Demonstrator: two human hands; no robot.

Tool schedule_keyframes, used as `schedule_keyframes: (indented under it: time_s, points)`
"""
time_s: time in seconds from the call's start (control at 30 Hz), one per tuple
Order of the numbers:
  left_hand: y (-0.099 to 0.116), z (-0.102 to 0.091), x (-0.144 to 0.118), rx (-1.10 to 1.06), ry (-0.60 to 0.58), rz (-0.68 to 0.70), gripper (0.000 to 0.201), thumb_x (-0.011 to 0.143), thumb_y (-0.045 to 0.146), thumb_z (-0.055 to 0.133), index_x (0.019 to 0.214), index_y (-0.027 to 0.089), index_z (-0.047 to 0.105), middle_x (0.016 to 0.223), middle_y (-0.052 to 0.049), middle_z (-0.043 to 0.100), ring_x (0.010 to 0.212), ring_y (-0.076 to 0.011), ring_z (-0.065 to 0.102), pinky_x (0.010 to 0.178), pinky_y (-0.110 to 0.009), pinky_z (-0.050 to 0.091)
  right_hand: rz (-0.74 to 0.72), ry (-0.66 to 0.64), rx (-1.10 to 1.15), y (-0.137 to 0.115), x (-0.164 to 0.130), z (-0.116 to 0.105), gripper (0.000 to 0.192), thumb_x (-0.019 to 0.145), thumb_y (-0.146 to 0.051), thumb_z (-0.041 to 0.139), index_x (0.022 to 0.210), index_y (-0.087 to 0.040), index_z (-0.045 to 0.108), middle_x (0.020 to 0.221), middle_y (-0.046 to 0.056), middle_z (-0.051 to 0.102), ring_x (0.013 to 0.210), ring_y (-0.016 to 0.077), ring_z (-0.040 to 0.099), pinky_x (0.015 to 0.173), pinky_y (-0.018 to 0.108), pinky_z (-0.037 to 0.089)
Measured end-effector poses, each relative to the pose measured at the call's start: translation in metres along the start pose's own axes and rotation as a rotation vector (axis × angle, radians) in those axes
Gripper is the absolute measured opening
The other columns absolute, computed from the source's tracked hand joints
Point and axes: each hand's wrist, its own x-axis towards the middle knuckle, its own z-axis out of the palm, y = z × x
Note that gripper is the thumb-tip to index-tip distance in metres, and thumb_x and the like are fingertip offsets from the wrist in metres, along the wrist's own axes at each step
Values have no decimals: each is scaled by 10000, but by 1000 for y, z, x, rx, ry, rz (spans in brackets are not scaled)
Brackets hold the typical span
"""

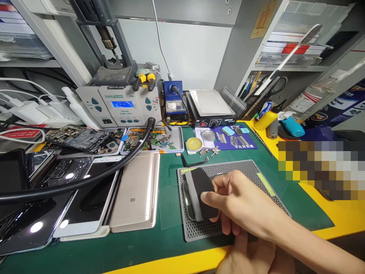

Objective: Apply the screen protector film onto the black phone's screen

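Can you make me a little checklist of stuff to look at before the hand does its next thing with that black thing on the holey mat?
1. Right hand grips the black-and-grey tool: ok.
2. Tool sits over the phone on the honeycomb mat: ok.
3. Mat lies flat on the green work mat: ok.
4. Left hand steadying the mat: cannot tell, it is mostly hidden.
5. Black hose stays off the honeycomb mat: ok.
6. Small loose parts sit beyond the mat's far edge: ok.
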Motion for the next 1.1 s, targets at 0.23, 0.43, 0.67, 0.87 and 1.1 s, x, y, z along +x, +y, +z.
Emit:
schedule_keyframes:
  time_s: [0.23,0.43,0.67,0.87,1.1]
  points:
    - [3,3,-4,20,-10,-75,438,1018,296,339,1275,352,689,1256,79,711,895,-130,619,778,-298,464,-1,0,-55,1,1,0,411,918,-300,607,574,-236,392,439,-1,635,412,121,581,408,172,388]
    - [8,7,-9,13,14,-86,413,1008,322,376,1287,366,677,1345,81,667,880,-124,625,748,-297,486,10,-19,-63,0,1,0,396,908,-325,606,585,-230,399,540,35,705,429,129,601,403,179,385]
    - [21,18,-25,-27,23,-178,404,980,342,400,1261,372,689,1176,24,716,725,-131,626,634,-299,490,-16,-21,-49,0,2,0,390,899,-328,609,587,-232,395,540,33,704,419,127,595,397,180,381]
    - [15,15,-19,-20,20,-160,402,976,338,431,1295,344,676,1368,-1,644,854,-151,655,683,-295,512,-9,-17,-67,-1,2,1,389,900,-317,606,579,-228,405,514,28,689,417,122,599,398,170,378]
    - [3,3,-1,-3,48,-78,390,984,303,424,1250,332,708,1329,3,646,1057,-189,614,745,-296,500,-5,-29,-61,0,2,1,395,909,-327,617,591,-227,405,585,34,728,417,116,612,386,166,375]
